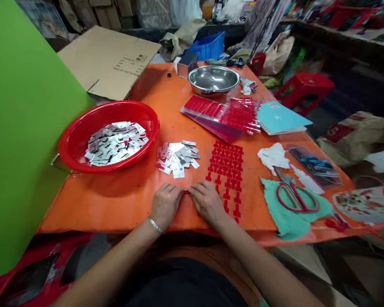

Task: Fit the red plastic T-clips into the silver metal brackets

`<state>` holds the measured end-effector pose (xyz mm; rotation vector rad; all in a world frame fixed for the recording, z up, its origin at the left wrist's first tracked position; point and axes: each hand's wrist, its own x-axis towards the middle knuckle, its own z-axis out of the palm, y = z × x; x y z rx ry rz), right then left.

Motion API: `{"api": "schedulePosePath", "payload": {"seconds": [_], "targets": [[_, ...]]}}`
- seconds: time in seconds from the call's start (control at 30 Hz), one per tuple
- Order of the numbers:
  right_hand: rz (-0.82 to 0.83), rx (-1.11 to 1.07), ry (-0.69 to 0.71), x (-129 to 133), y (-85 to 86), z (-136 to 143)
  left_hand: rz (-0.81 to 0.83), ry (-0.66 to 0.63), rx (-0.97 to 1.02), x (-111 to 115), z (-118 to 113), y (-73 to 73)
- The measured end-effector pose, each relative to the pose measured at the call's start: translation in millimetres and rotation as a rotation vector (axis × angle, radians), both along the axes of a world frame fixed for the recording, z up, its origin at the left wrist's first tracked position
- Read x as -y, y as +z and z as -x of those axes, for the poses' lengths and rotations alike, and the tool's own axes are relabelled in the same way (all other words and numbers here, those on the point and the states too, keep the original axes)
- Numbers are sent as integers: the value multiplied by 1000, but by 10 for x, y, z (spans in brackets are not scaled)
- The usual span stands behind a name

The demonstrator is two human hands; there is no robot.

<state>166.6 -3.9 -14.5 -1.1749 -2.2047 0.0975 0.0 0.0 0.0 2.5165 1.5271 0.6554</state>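
Note:
Close to the front edge of the orange table, my left hand [167,203] and my right hand [207,201] meet with their fingers bent together. Between the fingertips a small piece shows, mostly covered, so its kind is hidden. Just beyond my hands lies a loose pile of small flat metal plates [179,157] with notches. Right of my right hand, rows of red T-shaped stickers [227,164] are spread on the table. To the left, a red basin [68,145] holds many more metal plates [115,143].
Scissors [296,196] rest on a green cloth [275,213] at right, near white crumpled tissue [274,157]. Farther back are red sticker sheets [208,108], a light blue notebook [281,117] and a steel bowl [213,80]. A green panel [28,128] stands at left.

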Motion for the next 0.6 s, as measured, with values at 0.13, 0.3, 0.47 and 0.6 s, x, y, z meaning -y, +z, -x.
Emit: {"api": "schedulePosePath", "payload": {"seconds": [0.13,0.3,0.47,0.6], "targets": [[47,4,-42,-7,-27,18,-13,-12,-5,-38,-17,-24],[153,-97,-75,45,91,-35,66,-5,29,-52,-8,34],[257,-344,-375,-9,205,-611,382,90,396,-147,-159,176],[354,-180,-592,-123,174,-1097,782,60,845,-266,-527,222]]}}
